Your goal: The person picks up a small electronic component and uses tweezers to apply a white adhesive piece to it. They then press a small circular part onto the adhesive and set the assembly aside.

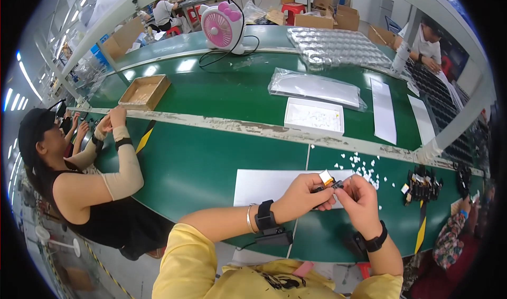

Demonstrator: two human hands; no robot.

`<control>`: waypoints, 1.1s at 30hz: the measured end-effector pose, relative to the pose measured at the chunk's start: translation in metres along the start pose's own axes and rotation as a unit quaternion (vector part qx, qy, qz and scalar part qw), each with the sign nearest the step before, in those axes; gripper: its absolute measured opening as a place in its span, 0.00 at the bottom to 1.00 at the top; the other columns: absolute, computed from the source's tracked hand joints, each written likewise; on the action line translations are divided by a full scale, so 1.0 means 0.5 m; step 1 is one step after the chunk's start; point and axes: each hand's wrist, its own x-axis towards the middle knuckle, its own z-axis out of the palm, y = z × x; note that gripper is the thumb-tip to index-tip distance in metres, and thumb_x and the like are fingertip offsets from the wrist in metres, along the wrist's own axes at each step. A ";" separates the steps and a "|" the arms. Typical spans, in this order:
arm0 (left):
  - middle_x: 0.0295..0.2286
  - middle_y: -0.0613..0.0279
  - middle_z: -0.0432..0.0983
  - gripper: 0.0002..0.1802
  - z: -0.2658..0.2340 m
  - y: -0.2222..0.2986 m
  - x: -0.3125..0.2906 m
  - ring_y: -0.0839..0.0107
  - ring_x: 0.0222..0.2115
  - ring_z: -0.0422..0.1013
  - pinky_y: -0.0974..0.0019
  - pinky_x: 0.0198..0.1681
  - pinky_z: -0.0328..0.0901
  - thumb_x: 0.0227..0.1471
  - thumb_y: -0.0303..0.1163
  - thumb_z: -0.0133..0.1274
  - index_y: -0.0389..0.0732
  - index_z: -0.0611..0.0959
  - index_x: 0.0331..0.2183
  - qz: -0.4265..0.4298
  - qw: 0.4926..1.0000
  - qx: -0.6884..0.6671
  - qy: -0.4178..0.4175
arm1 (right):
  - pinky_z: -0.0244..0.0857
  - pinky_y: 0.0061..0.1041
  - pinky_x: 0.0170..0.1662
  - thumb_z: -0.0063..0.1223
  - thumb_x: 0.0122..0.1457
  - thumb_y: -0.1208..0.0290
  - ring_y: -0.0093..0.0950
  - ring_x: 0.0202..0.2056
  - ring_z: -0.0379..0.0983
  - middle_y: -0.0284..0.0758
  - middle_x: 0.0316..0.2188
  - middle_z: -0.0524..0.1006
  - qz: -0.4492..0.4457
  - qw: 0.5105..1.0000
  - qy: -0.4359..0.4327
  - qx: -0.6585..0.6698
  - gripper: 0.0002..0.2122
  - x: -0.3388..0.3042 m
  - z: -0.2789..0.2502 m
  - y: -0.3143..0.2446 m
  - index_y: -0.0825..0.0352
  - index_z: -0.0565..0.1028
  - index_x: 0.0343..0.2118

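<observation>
Over a white sheet [259, 185] on the green bench, my two hands meet at a small black electronic part [338, 184]. A flat white-and-yellow piece [326, 178], looking like a small battery, sticks up from it. My left hand [302, 197] is closed round the part, thumb on top. My right hand [360, 200] pinches its right end between thumb and fingertips; the exact contact is partly hidden. Small white pieces [364, 167] lie scattered just beyond my hands. To the right sits a heap of black parts [422, 185], some with white-and-yellow pieces.
A scuffed ledge [222, 125] crosses the bench. Beyond it are a white box [313, 116] of small pieces, a bagged white stack [317, 88], a brown box [144, 92], clear trays [338, 45] and a pink fan [221, 27]. Co-workers sit at left [79, 177] and far right.
</observation>
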 end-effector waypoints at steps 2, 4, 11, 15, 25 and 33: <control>0.26 0.62 0.74 0.07 -0.014 0.014 0.026 0.78 0.25 0.72 0.76 0.29 0.68 0.52 0.26 0.47 0.33 0.75 0.33 -0.014 1.000 -0.024 0.009 | 0.48 0.12 0.20 0.52 0.50 0.80 0.10 0.19 0.53 0.23 0.17 0.62 0.026 1.000 0.006 0.013 0.07 0.020 -0.008 0.008 0.69 0.65 0.21; 0.26 0.61 0.75 0.07 -0.017 0.015 0.039 0.78 0.25 0.72 0.76 0.29 0.68 0.52 0.26 0.48 0.33 0.75 0.33 -0.007 1.000 -0.024 0.009 | 0.48 0.12 0.20 0.52 0.50 0.80 0.10 0.19 0.54 0.23 0.17 0.63 0.014 0.999 0.010 0.027 0.07 0.031 -0.013 -0.002 0.69 0.66 0.21; 0.25 0.60 0.75 0.07 -0.017 -0.019 0.047 0.79 0.25 0.71 0.77 0.29 0.67 0.49 0.25 0.51 0.31 0.75 0.31 0.018 0.999 0.035 0.012 | 0.48 0.11 0.19 0.52 0.50 0.81 0.10 0.17 0.56 0.23 0.16 0.65 0.078 0.997 -0.019 0.008 0.04 0.051 -0.034 0.040 0.69 0.68 0.23; 0.25 0.61 0.75 0.07 -0.016 -0.019 0.056 0.80 0.24 0.71 0.77 0.29 0.67 0.49 0.25 0.50 0.32 0.75 0.32 0.022 0.999 0.023 0.009 | 0.49 0.09 0.19 0.52 0.48 0.85 0.10 0.16 0.58 0.24 0.16 0.67 0.134 0.984 0.005 0.115 0.05 0.049 -0.029 0.030 0.69 0.70 0.24; 0.26 0.64 0.73 0.05 -0.025 0.017 0.061 0.81 0.23 0.69 0.77 0.28 0.66 0.52 0.26 0.47 0.35 0.74 0.33 -0.033 0.987 -0.144 0.062 | 0.41 0.11 0.16 0.53 0.47 0.85 0.07 0.15 0.50 0.23 0.21 0.70 -0.001 0.999 0.012 0.049 0.08 0.082 -0.011 0.043 0.68 0.69 0.29; 0.27 0.64 0.74 0.05 -0.016 -0.001 0.059 0.80 0.24 0.70 0.78 0.28 0.66 0.51 0.23 0.49 0.34 0.75 0.33 -0.040 0.989 -0.132 0.053 | 0.48 0.11 0.16 0.53 0.42 0.86 0.11 0.12 0.55 0.28 0.21 0.73 -0.160 0.969 0.037 -0.183 0.06 0.064 -0.017 0.043 0.69 0.72 0.25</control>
